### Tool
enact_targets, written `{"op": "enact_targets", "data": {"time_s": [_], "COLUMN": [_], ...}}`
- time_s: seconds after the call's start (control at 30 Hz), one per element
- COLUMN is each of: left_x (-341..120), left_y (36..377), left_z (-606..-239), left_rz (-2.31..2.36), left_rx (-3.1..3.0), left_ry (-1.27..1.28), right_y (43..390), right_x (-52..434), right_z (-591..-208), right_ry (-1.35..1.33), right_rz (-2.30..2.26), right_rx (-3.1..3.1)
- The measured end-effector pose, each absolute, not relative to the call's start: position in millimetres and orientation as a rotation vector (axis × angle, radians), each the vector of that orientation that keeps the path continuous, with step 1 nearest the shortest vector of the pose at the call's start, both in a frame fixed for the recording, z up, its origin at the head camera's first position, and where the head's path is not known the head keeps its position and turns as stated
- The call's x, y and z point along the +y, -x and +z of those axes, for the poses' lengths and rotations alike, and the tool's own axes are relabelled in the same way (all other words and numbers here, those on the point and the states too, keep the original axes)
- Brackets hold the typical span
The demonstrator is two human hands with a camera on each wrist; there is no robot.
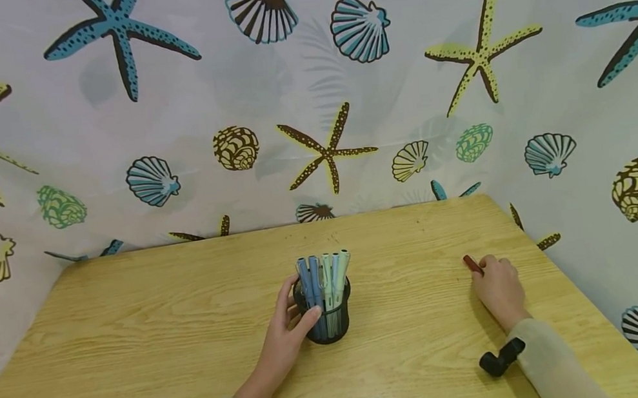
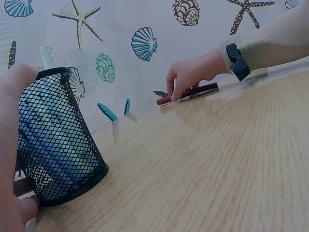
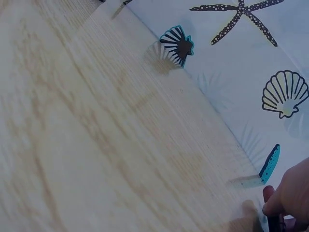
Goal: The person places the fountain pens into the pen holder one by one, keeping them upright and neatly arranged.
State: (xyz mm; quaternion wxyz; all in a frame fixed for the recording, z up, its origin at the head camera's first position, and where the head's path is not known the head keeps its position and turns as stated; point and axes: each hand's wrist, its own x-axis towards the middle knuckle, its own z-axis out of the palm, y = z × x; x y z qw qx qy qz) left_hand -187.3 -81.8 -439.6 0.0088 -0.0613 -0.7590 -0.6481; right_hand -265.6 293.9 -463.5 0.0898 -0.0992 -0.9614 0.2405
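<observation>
Mesh pen cup (image 1: pixel 327 320) | left hand (image 1: pixel 287 338) wrapped round it | right hand (image 1: pixel 499 287) pinching red pen (image 1: pixel 472 264) | risk: pen could slip from that light fingertip grip

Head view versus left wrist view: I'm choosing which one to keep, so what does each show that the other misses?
Only the head view shows the tops of the blue and green pens standing in the black mesh cup, the left hand seen whole as it grips the cup, and the whole wooden table. Only the left wrist view shows the mesh wall up close and the dark red pen along its length, low at the table. Both show the cup, the right hand holding the red pen, and the seashell curtain.
</observation>
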Motion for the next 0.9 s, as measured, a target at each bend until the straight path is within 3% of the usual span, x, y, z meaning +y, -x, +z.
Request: {"op": "enact_targets", "data": {"time_s": [0.9], "left_x": [-81.4], "left_y": [187.3], "left_z": [-439.1], "left_rz": [-2.013], "left_rx": [-2.379], "left_ry": [0.186], "right_y": [259.4], "right_x": [267.9], "right_z": [-444.7], "right_ry": [0.058], "right_rz": [0.900], "right_rx": [-2.629]}}
